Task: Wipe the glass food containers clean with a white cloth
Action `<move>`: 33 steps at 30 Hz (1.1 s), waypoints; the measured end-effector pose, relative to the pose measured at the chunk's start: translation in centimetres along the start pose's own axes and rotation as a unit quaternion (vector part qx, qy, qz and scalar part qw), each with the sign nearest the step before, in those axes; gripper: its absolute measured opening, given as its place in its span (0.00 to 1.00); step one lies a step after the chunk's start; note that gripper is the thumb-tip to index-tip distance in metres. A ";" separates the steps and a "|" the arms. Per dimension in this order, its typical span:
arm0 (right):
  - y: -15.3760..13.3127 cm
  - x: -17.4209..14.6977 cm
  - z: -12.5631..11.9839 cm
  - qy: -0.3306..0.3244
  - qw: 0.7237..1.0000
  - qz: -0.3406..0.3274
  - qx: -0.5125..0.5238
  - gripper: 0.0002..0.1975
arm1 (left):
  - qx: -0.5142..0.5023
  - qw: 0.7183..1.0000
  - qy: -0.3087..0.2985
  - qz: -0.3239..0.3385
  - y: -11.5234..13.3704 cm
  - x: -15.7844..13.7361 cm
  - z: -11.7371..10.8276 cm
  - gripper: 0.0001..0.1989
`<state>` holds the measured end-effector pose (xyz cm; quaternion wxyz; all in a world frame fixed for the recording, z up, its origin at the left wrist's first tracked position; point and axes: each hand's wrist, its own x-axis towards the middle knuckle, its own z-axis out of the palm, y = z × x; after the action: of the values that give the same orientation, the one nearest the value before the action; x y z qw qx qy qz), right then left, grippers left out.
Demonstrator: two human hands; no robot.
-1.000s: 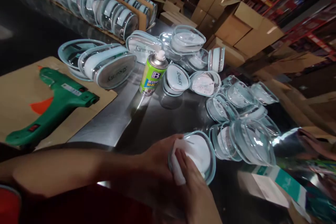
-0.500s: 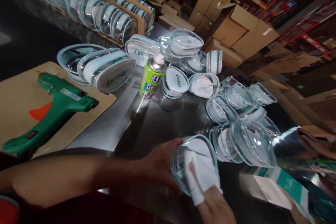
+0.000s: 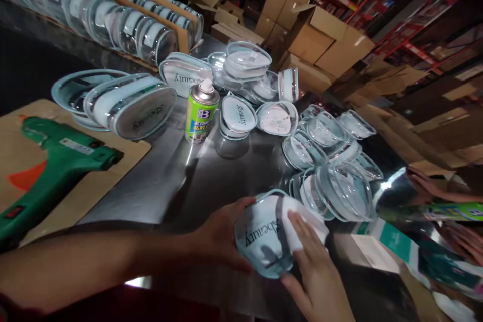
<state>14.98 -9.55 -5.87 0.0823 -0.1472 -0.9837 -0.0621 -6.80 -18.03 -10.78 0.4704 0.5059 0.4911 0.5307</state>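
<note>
My left hand (image 3: 222,234) grips the left side of a clear plastic pouch (image 3: 260,226) with pale blue trim and dark "beauty" lettering, its face turned up toward me. With my right hand (image 3: 315,264) I press a folded white cloth or tissue (image 3: 302,219) flat against the right part of the pouch. My fingers lie over the cloth, the thumb at the pouch's lower edge. A green spray can (image 3: 202,113) with a white nozzle stands upright on the dark shiny table (image 3: 158,188) beyond my left hand.
A green glue gun (image 3: 60,156) lies on cardboard at left. Similar pouches (image 3: 341,188) are piled at right and centre, with long rows of them (image 3: 109,20) at back left. A teal-and-white box (image 3: 392,241) sits at right, near another person's hand (image 3: 433,186). Cartons (image 3: 328,35) stand behind.
My right hand has slid the cloth up and to the right across the pouch, uncovering more lettering. The view has shifted right, and a green can shows more by the other person's hands.
</note>
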 end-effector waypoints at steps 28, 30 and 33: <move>-2.9 1.2 0.9 0.012 0.996 -0.046 0.080 0.48 | 0.015 0.999 0.018 -0.028 0.5 0.0 -0.5 0.51; -2.3 -0.3 0.6 -0.001 0.996 -0.066 0.061 0.46 | 0.027 0.999 0.016 -0.040 0.6 0.1 -0.5 0.53; 0.1 -1.4 -0.1 -0.017 0.999 -0.016 0.022 0.38 | 0.017 0.999 0.005 -0.028 0.5 0.3 -0.4 0.53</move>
<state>16.32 -9.89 -6.01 0.0673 -0.1310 -0.9883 -0.0391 -7.26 -17.76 -10.22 0.4740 0.4971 0.5161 0.5117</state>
